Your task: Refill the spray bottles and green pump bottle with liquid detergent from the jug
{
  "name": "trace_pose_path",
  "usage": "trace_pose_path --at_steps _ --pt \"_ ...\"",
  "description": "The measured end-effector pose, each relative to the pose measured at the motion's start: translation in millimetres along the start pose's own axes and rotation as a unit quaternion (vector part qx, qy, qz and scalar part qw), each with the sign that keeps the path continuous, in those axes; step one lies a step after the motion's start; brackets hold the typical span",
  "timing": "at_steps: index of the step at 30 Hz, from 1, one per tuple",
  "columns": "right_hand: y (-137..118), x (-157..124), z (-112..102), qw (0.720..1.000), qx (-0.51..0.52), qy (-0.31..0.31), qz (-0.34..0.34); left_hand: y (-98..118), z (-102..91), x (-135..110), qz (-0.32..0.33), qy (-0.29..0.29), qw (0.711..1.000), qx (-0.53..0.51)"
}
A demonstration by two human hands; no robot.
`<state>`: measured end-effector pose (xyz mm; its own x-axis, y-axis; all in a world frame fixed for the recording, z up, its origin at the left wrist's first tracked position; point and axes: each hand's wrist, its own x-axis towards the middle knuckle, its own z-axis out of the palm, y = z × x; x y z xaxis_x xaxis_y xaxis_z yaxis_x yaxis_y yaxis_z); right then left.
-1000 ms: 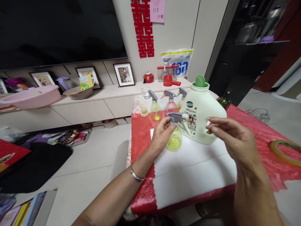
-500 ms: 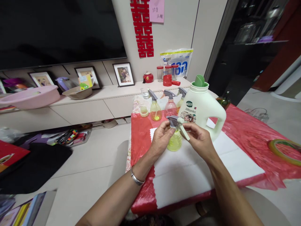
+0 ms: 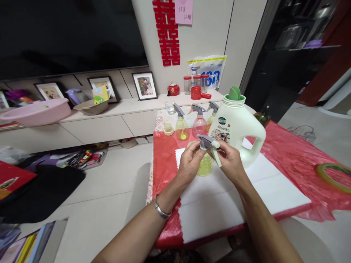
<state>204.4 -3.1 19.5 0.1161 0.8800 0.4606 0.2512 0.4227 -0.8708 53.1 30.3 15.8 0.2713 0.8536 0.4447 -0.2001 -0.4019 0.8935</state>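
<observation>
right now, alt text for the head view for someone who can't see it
Both bare hands grip a small yellow spray bottle with a grey trigger head, the left hand at its neck and the right hand at the trigger, over a white mat on a red-covered table. A white jug stands just behind.

The spray bottle (image 3: 204, 165) is over the far part of the sheet (image 3: 219, 208), which lies on the table (image 3: 290, 153). The left hand (image 3: 189, 162) is against the bottle at 9 o'clock and the right hand (image 3: 231, 164) at 3 o'clock. The jug (image 3: 240, 131) stands just behind at 2 o'clock. A row of three sprayers (image 3: 199, 124) stands at 12 o'clock, off the sheet. The tape roll (image 3: 331, 175) lies well apart at 3 o'clock. The cabinet (image 3: 109, 120) runs behind the table, with the basin (image 3: 35, 111) on it at 10 o'clock.
</observation>
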Motion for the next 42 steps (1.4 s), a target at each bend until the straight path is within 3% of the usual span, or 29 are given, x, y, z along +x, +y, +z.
trace_pose_path --at_steps 6,12,20,32,42 --pt "-3.9 1.4 2.4 1.000 -0.017 -0.010 -0.013 0.3 2.8 -4.4 -0.005 0.022 1.000 0.007" --pt "-7.7 0.7 4.5 0.999 -0.034 -0.012 -0.010 -1.3 11.0 -6.0 -0.042 0.066 0.986 -0.148" --pt "-14.3 2.6 1.8 0.996 -0.068 -0.042 -0.034 3.6 13.3 -5.8 -0.025 0.073 0.990 -0.114" --pt "-14.2 -0.2 7.4 0.995 -0.097 -0.015 -0.029 3.7 14.5 -7.4 -0.021 0.082 0.989 -0.119" --pt "-16.8 -1.5 6.6 0.991 -0.127 -0.017 -0.041 -2.1 14.4 -6.8 -0.059 0.087 0.984 -0.144"
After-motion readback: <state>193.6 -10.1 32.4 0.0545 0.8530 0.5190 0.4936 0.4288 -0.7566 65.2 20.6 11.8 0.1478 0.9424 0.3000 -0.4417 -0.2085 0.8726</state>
